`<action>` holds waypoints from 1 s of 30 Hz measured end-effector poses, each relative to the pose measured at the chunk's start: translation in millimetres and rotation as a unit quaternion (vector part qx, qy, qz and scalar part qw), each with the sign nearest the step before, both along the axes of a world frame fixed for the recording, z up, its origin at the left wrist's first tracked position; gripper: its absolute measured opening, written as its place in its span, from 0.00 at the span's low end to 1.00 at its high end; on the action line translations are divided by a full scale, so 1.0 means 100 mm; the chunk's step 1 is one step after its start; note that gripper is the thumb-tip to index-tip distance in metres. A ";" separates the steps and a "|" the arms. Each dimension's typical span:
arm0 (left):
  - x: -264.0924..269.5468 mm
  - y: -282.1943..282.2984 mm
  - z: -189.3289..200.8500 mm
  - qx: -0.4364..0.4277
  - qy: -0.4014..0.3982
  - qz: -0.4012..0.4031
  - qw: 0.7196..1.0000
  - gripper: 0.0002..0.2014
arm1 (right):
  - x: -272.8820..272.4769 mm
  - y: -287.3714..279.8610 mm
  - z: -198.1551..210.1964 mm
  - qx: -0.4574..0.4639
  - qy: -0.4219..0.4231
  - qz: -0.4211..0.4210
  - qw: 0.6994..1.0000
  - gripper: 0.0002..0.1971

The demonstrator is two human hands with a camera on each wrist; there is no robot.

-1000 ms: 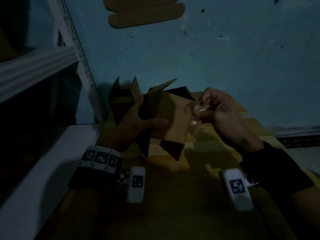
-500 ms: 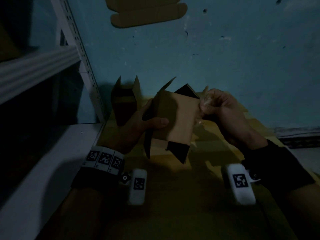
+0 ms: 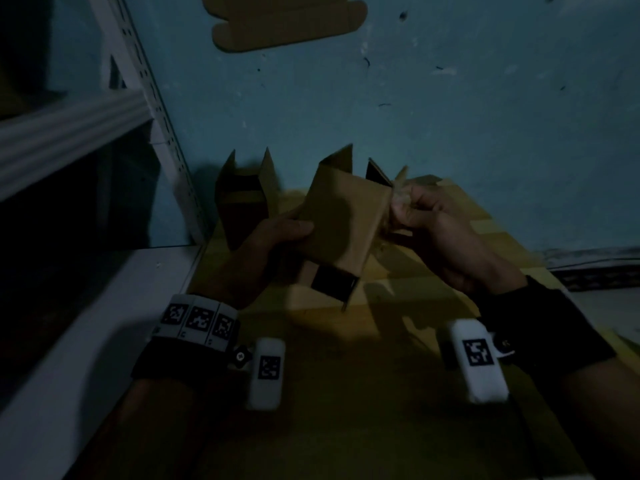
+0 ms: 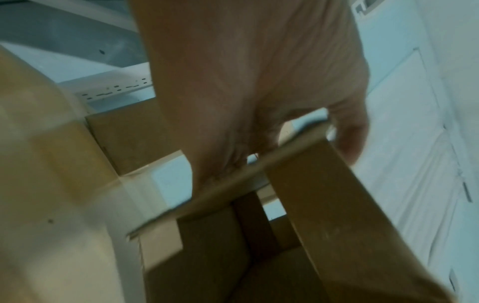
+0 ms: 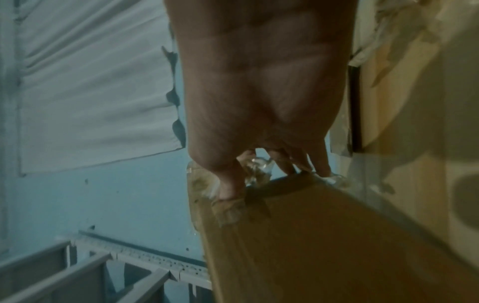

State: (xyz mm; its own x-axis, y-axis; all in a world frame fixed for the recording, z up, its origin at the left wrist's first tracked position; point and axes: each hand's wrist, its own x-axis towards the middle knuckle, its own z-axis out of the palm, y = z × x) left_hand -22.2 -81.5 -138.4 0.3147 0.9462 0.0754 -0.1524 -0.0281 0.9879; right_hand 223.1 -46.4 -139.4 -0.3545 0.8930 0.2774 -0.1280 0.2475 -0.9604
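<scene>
A small brown cardboard box (image 3: 346, 223) with loose flaps hangs in the air over a yellowish surface (image 3: 346, 393). My left hand (image 3: 277, 233) grips its left edge, thumb on the front face; in the left wrist view the fingers (image 4: 347, 135) curl over the box (image 4: 337, 235) edge. My right hand (image 3: 415, 213) pinches a crumpled strip of clear tape (image 3: 398, 195) at the box's right edge. In the right wrist view the tape (image 5: 256, 170) sits between the fingertips (image 5: 230, 188) against the box (image 5: 311, 246).
A second open cardboard box (image 3: 246, 199) stands behind at the left against the blue wall (image 3: 450, 116). A white metal shelving rack (image 3: 145, 109) fills the left side. A flat cardboard piece (image 3: 287, 22) lies at the top. The light is dim.
The box has turned in my hands and shifted slightly right and up, its broad face now squarer to the camera. Both hands kept their hold; the right hand stayed on the tape.
</scene>
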 end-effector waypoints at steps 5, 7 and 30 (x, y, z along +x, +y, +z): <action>-0.02 0.03 0.04 0.044 0.028 0.061 0.997 0.23 | 0.02 0.02 0.00 0.018 0.018 -0.084 0.996 0.05; -0.02 0.06 0.07 0.081 0.055 0.091 0.991 0.27 | -0.02 0.02 0.01 0.050 0.014 -0.119 0.992 0.07; -0.08 0.04 0.04 0.152 0.186 0.113 0.964 0.44 | 0.09 -0.06 0.21 0.050 0.095 -0.200 0.974 0.05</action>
